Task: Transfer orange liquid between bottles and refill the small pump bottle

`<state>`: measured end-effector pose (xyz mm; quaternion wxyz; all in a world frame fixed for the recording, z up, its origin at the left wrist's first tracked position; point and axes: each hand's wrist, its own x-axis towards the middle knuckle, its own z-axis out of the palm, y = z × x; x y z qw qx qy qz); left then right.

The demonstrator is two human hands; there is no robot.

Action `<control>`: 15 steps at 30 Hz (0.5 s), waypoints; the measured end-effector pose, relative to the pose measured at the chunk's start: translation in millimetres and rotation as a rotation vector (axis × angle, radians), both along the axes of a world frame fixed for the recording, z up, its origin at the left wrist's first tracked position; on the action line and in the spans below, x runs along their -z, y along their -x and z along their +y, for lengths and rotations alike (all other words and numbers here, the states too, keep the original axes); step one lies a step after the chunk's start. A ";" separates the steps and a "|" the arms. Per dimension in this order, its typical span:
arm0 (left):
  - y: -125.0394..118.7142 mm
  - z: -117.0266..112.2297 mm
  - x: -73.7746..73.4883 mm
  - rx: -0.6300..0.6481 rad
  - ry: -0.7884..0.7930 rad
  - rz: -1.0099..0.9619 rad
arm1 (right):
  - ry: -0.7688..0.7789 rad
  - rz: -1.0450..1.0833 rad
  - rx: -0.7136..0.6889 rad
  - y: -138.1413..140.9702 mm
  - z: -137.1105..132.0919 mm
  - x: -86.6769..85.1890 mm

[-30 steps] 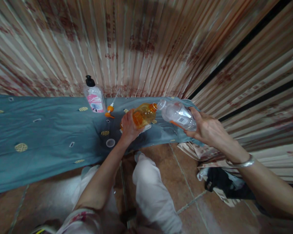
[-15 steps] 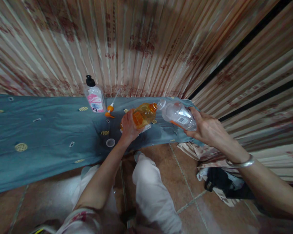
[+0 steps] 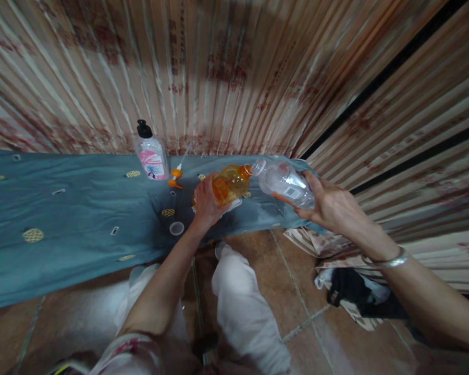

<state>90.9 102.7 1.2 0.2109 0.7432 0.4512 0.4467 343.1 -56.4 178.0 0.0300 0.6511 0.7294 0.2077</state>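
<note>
My left hand [image 3: 208, 200] is wrapped round an orange see-through bottle [image 3: 232, 183], tilted with its open neck pointing right. In my right hand [image 3: 328, 200] is a clear plastic bottle [image 3: 287, 185] with a barcode label, tipped so its neck points left. The two bottle mouths meet, or nearly so; I cannot tell whether liquid passes between them. Left of the orange bottle lies an orange pump top [image 3: 175, 177] with a clear tube. A small clear cap [image 3: 176, 228] rests nearer to me. Something white and crumpled [image 3: 233, 207] shows beneath the orange bottle.
A clear bottle with a pink label and black pump [image 3: 151, 159] stands at the back. Everything rests on a long surface under a teal cloth [image 3: 82, 208]. Pleated curtains [image 3: 219, 78] hang behind and right. Dark and white fabric [image 3: 352, 291] lies on the tiled floor.
</note>
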 end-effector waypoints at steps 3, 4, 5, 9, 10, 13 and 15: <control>0.0 0.5 1.2 -0.002 0.004 -0.009 | 0.007 0.008 0.001 0.3 -0.2 -0.9; 0.0 0.7 1.4 0.000 0.007 -0.010 | 0.007 0.009 0.000 0.6 -0.2 -1.2; 0.0 0.8 1.5 0.002 0.008 -0.010 | 0.007 0.011 0.000 0.9 -0.1 -1.5; -0.2 0.6 1.9 -0.001 -0.004 -0.019 | 0.009 0.013 0.014 3.0 0.8 -1.7; -0.2 0.6 2.2 -0.004 -0.009 -0.024 | 0.011 0.013 0.021 3.8 1.2 -1.4; 0.2 1.4 3.9 -0.012 -0.021 -0.050 | 0.017 0.026 0.036 6.4 3.4 0.9; 1.0 2.7 5.8 -0.018 -0.023 -0.070 | 0.014 0.044 0.042 8.4 5.7 3.7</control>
